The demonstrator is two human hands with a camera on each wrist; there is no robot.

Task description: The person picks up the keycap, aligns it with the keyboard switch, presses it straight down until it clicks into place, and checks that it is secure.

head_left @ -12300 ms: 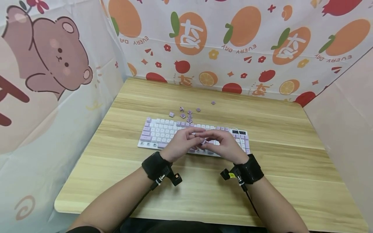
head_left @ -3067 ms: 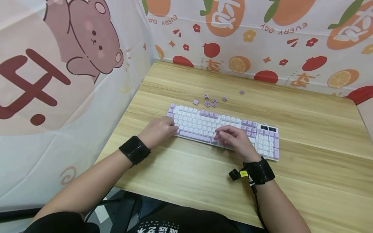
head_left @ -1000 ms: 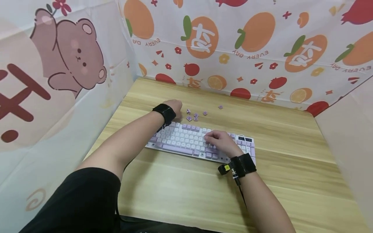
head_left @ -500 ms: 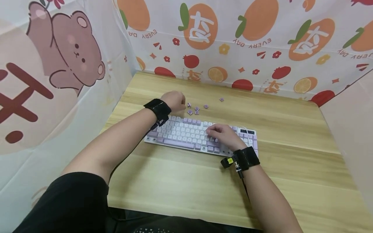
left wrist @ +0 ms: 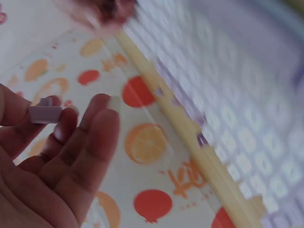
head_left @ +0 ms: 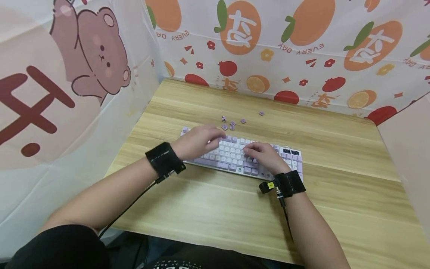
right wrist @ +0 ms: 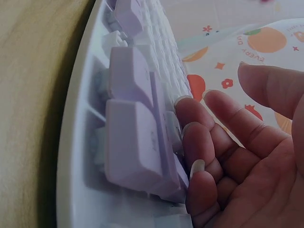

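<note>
Seen from my remote station: the left hand is back over the left end of the white-and-lilac keyboard, pinching a single lilac keycap between thumb and fingertips, as the left wrist view shows. Half a second earlier that hand was behind the keyboard, at the loose keycaps scattered on the wooden table; one fewer cap lies in that cluster now than three seconds ago. The right hand has stayed on the keyboard's right half, its fingers lightly bent and resting against the keys, gripping nothing. One stray keycap sits apart, nearer the fruit-print backdrop.
</note>
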